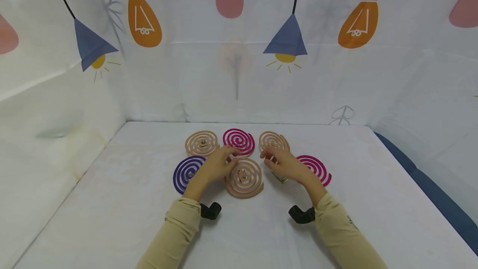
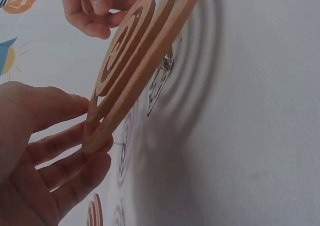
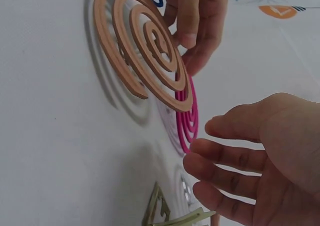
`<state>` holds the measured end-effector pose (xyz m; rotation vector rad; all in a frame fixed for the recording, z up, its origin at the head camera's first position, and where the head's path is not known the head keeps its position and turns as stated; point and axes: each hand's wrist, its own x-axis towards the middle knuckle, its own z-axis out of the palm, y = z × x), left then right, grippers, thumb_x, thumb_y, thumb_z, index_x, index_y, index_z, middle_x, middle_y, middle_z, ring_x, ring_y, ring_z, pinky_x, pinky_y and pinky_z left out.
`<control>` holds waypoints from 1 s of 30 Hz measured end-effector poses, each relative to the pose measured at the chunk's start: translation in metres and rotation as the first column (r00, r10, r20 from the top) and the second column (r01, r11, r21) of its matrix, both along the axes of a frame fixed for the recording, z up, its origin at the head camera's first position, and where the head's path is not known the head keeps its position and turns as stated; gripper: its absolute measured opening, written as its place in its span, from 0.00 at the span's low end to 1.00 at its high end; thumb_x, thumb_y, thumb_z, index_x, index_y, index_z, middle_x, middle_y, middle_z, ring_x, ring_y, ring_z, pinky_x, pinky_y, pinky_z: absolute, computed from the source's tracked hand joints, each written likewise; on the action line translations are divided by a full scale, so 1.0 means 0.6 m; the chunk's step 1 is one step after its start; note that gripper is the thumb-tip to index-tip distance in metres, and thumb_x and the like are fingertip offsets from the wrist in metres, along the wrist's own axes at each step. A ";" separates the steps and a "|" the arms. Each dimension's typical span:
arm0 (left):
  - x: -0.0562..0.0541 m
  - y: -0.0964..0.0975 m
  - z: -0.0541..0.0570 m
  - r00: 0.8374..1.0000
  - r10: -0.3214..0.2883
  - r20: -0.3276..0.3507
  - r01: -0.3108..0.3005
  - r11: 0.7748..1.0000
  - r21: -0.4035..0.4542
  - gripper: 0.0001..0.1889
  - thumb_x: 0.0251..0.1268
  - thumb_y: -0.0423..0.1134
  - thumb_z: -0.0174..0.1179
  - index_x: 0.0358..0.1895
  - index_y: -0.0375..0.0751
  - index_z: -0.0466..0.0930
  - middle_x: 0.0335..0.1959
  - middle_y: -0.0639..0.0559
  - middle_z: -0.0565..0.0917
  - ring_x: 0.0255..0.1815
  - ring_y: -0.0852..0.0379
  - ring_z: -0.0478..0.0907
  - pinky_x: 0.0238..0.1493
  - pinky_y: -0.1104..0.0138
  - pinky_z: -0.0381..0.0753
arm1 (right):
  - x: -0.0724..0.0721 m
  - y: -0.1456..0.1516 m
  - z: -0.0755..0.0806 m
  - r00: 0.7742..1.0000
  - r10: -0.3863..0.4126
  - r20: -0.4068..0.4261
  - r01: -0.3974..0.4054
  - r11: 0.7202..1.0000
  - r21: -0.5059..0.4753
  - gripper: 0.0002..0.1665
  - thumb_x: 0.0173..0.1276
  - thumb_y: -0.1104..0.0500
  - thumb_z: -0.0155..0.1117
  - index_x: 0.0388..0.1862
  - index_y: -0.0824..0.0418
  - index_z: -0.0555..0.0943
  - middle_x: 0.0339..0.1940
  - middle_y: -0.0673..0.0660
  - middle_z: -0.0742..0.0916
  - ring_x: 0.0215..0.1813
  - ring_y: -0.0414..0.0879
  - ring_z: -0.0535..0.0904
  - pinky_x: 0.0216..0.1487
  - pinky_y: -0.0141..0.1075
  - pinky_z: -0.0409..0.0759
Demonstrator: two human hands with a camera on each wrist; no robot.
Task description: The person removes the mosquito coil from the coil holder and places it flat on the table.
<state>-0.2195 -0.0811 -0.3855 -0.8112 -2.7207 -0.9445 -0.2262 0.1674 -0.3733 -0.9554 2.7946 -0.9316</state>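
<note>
A tan mosquito coil [image 1: 244, 194] lies front centre, raised above the white surface on a thin metal stand [image 2: 161, 76]. My left hand [image 1: 218, 163] pinches its left edge between thumb and fingers, as the left wrist view shows. To the right of that coil my right hand [image 1: 284, 163] hovers, fingers loosely bent and holding nothing. Below the right hand is a gold-coloured folded metal stand [image 3: 165, 213], partly hidden in the head view. A purple coil [image 1: 179, 173] lies left of the left hand, and a pink coil [image 1: 325, 169] lies right of the right hand, partly covered.
Behind the hands are a tan coil [image 1: 190, 146], a pink coil [image 1: 228, 136] and another tan coil [image 1: 266, 136] in a row. A white cloth wall [image 1: 209, 82] with printed lamps rises at the table's back. Black wrist devices [image 1: 212, 211] sit by both cuffs.
</note>
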 end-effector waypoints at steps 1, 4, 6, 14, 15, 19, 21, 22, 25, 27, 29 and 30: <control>-0.001 -0.002 -0.001 1.000 -0.005 0.005 0.005 1.000 -0.002 0.13 0.63 0.34 0.58 0.49 0.37 0.80 0.43 0.45 0.83 0.35 0.54 0.80 0.38 0.66 0.79 | 0.001 -0.002 0.000 1.000 0.002 0.005 -0.002 1.000 -0.003 0.11 0.69 0.62 0.55 0.49 0.62 0.77 0.40 0.54 0.83 0.42 0.43 0.78 0.41 0.35 0.78; -0.001 -0.007 -0.003 1.000 -0.005 0.029 0.005 1.000 0.002 0.12 0.63 0.35 0.57 0.49 0.38 0.81 0.43 0.47 0.83 0.35 0.55 0.80 0.37 0.68 0.79 | 0.004 -0.007 -0.002 1.000 0.015 0.007 -0.015 1.000 -0.004 0.10 0.69 0.62 0.55 0.48 0.62 0.76 0.39 0.54 0.83 0.41 0.44 0.78 0.40 0.34 0.77; -0.002 -0.009 -0.003 0.998 -0.007 0.059 0.006 1.000 0.015 0.12 0.63 0.35 0.57 0.49 0.38 0.80 0.44 0.47 0.84 0.36 0.55 0.80 0.37 0.68 0.79 | 0.005 -0.009 -0.004 1.000 0.023 0.008 -0.023 1.000 0.001 0.10 0.69 0.62 0.54 0.48 0.62 0.76 0.38 0.54 0.83 0.39 0.43 0.78 0.38 0.33 0.77; -0.003 -0.009 -0.001 0.995 -0.043 0.095 0.040 0.999 0.030 0.11 0.63 0.33 0.57 0.48 0.37 0.80 0.43 0.44 0.84 0.36 0.53 0.82 0.38 0.68 0.80 | 0.006 -0.015 -0.009 0.999 0.026 0.018 -0.026 1.000 0.011 0.10 0.68 0.62 0.56 0.47 0.62 0.75 0.35 0.56 0.85 0.34 0.40 0.79 0.32 0.30 0.77; -0.004 -0.008 -0.001 0.995 -0.038 0.092 0.036 0.999 0.025 0.11 0.63 0.33 0.57 0.48 0.38 0.80 0.43 0.45 0.84 0.36 0.53 0.82 0.38 0.68 0.80 | 0.006 -0.015 -0.009 0.999 0.022 0.023 -0.022 1.000 0.011 0.10 0.68 0.62 0.56 0.47 0.61 0.75 0.35 0.56 0.85 0.33 0.40 0.78 0.32 0.30 0.77; -0.004 -0.007 0.000 0.997 -0.015 0.077 0.016 1.000 -0.007 0.11 0.63 0.34 0.57 0.47 0.39 0.81 0.40 0.47 0.85 0.36 0.54 0.82 0.38 0.67 0.79 | 0.006 -0.017 -0.010 0.998 -0.002 0.055 0.002 1.000 0.013 0.10 0.69 0.60 0.56 0.48 0.59 0.75 0.35 0.56 0.85 0.32 0.39 0.78 0.31 0.31 0.76; -0.004 -0.007 0.000 0.997 -0.010 0.075 0.011 1.000 -0.018 0.10 0.64 0.34 0.57 0.47 0.40 0.81 0.39 0.47 0.85 0.36 0.54 0.81 0.38 0.67 0.79 | 0.007 -0.019 -0.010 0.998 -0.013 0.068 0.012 1.000 0.014 0.10 0.69 0.59 0.56 0.48 0.58 0.75 0.35 0.56 0.85 0.32 0.39 0.77 0.30 0.31 0.76; -0.004 -0.008 -0.001 0.997 -0.009 0.076 0.011 1.000 -0.018 0.10 0.64 0.34 0.57 0.47 0.40 0.81 0.38 0.47 0.85 0.35 0.55 0.81 0.38 0.67 0.79 | 0.007 -0.020 -0.010 0.997 -0.016 0.072 0.015 1.000 0.013 0.10 0.69 0.59 0.56 0.48 0.58 0.75 0.35 0.56 0.85 0.31 0.39 0.77 0.30 0.31 0.76; -0.003 -0.009 -0.001 0.995 -0.016 0.096 0.015 1.000 0.012 0.10 0.63 0.33 0.56 0.46 0.39 0.81 0.37 0.45 0.84 0.31 0.58 0.81 0.33 0.70 0.78 | 0.008 -0.021 -0.013 0.998 -0.016 0.054 0.015 1.000 0.015 0.10 0.68 0.59 0.57 0.48 0.58 0.75 0.33 0.55 0.84 0.30 0.38 0.76 0.30 0.31 0.75; -0.002 -0.009 -0.001 0.996 -0.027 0.087 0.025 0.999 0.030 0.10 0.62 0.31 0.56 0.45 0.37 0.80 0.35 0.44 0.84 0.27 0.61 0.80 0.30 0.70 0.78 | 0.008 -0.021 -0.015 0.999 -0.018 0.043 0.017 1.000 0.015 0.11 0.68 0.59 0.57 0.48 0.58 0.75 0.32 0.54 0.83 0.30 0.38 0.76 0.30 0.31 0.75; -0.002 -0.009 -0.001 0.996 -0.034 0.087 0.030 0.999 0.044 0.10 0.61 0.30 0.56 0.45 0.36 0.80 0.35 0.43 0.84 0.23 0.63 0.79 0.34 0.67 0.80 | 0.008 -0.022 -0.017 0.999 -0.019 0.031 0.018 1.000 0.019 0.10 0.68 0.58 0.57 0.48 0.58 0.75 0.31 0.53 0.83 0.30 0.38 0.75 0.30 0.31 0.74; -0.002 -0.008 -0.001 0.996 -0.036 0.086 0.033 0.999 0.042 0.10 0.61 0.29 0.56 0.45 0.36 0.80 0.35 0.43 0.84 0.23 0.63 0.79 0.43 0.63 0.81 | 0.008 -0.023 -0.018 0.999 -0.021 0.030 0.020 1.000 0.021 0.10 0.68 0.58 0.57 0.48 0.58 0.76 0.31 0.52 0.83 0.30 0.38 0.76 0.31 0.31 0.74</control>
